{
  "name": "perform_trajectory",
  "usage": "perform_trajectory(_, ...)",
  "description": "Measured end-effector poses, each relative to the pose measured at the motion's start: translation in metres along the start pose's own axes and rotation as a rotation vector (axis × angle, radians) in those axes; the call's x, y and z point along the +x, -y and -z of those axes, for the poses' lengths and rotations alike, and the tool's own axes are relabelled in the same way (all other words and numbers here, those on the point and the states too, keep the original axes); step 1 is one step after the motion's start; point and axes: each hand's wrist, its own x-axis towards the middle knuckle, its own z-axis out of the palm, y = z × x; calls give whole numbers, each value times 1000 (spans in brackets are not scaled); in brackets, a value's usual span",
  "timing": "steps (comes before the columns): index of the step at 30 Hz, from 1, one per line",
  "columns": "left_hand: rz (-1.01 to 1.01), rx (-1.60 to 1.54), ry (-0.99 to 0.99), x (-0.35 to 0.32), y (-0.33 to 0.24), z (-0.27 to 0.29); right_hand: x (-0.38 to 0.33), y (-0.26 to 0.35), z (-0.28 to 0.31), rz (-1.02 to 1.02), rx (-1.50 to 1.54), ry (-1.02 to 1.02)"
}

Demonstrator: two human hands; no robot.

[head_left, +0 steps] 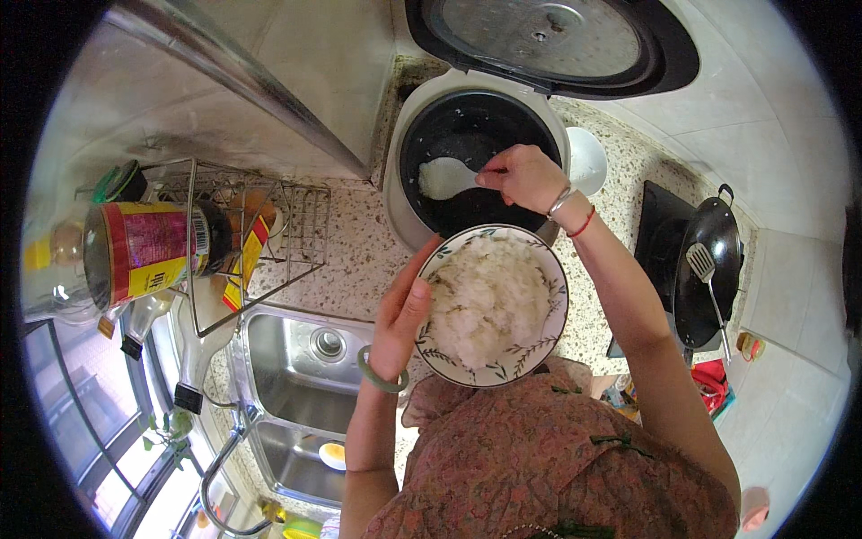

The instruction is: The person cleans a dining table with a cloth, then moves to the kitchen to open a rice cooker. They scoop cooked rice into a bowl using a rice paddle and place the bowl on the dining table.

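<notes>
My left hand (pixel 400 314) is closed on the left rim of a white bowl (pixel 433 359) with a dark edge and a leaf pattern. A mound of cooked rice (pixel 489 301) fills it. My right hand (pixel 530 180) grips the handle of a white rice paddle (pixel 446 178), whose blade has rice on it. The paddle is over the dark inner pot of a rice cooker (pixel 395 193); a few grains cling to the pot's wall. The cooker's lid (pixel 557 40) stands raised behind it. The bowl is held just in front of the cooker.
A small white dish (pixel 586 162) stands right of the cooker. Farther right, a black wok (pixel 687 296) with a slotted spatula (pixel 702 265) sits on the stove. A steel sink (pixel 292 368) lies left, below a wire rack (pixel 301 202) with jars and bottles.
</notes>
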Motion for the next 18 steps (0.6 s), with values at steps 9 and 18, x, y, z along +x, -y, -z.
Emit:
perform_trajectory(9,29,-46,-123,-5,-5,-6,-13,-9,5,28,479,-60)
perform_trajectory(18,29,-103,-259,-7,10,3,-102,3,54,280,434,-325)
